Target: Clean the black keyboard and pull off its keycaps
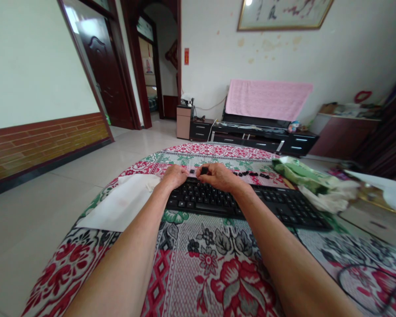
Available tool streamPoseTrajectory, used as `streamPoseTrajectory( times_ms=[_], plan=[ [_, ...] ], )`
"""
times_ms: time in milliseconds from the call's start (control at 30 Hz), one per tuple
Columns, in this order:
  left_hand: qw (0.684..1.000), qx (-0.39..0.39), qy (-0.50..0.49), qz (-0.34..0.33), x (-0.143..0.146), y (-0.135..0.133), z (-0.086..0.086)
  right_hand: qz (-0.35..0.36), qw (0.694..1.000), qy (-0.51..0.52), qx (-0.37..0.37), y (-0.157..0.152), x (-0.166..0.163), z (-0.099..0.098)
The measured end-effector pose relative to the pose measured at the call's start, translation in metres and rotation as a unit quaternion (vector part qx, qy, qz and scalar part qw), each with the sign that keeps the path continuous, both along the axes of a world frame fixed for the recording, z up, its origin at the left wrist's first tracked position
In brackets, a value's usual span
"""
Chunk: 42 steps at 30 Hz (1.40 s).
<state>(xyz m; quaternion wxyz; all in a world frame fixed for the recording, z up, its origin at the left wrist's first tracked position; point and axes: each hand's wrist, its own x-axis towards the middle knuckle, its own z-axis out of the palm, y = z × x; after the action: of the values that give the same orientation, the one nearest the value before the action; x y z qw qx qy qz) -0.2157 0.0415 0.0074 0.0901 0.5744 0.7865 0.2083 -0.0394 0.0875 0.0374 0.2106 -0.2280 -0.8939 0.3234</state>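
Observation:
A black keyboard lies across a table covered with a red and green floral cloth. My left hand rests as a loose fist on the keyboard's far left corner. My right hand sits beside it over the top rows, fingers pinched on a small black keycap. Several loose black keycaps lie on the cloth just beyond the keyboard.
A white cloth lies left of the keyboard. Crumpled green and white bags sit to the right, with a black cable near the front right. Beyond the table stand a low TV stand under a pink towel and open doorways at left.

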Motion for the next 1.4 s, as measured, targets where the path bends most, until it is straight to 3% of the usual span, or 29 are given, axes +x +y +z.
streamPoseTrajectory(
  times_ms=[367, 600, 767, 967, 1167, 1300, 1400],
  plan=[
    [1.0, -0.001, 0.005, 0.0, -0.003, 0.003, -0.004, 0.01, 1.0, 0.001, 0.012, 0.006, -0.004, -0.01],
    [1.0, 0.0, 0.006, 0.006, -0.001, 0.002, -0.001, -0.045, 0.997, 0.057, -0.031, 0.009, -0.004, -0.02],
    [1.0, -0.001, 0.006, 0.001, -0.002, 0.003, -0.002, -0.069, 0.988, 0.086, -0.108, 0.01, -0.005, -0.021],
    [1.0, -0.001, 0.012, -0.004, -0.002, 0.002, -0.002, -0.119, 0.957, 0.158, -0.213, 0.017, 0.003, -0.022],
    [1.0, -0.007, 0.021, -0.003, 0.003, -0.004, 0.005, -0.272, 0.921, 0.239, -0.142, 0.042, 0.012, -0.037],
    [1.0, -0.004, 0.026, -0.009, 0.004, -0.005, 0.006, -0.327, 0.933, 0.149, -0.014, 0.048, 0.015, -0.042],
    [0.999, -0.001, 0.029, -0.013, 0.003, -0.004, 0.005, -0.348, 0.933, 0.083, 0.031, 0.047, 0.014, -0.042]
  ],
)
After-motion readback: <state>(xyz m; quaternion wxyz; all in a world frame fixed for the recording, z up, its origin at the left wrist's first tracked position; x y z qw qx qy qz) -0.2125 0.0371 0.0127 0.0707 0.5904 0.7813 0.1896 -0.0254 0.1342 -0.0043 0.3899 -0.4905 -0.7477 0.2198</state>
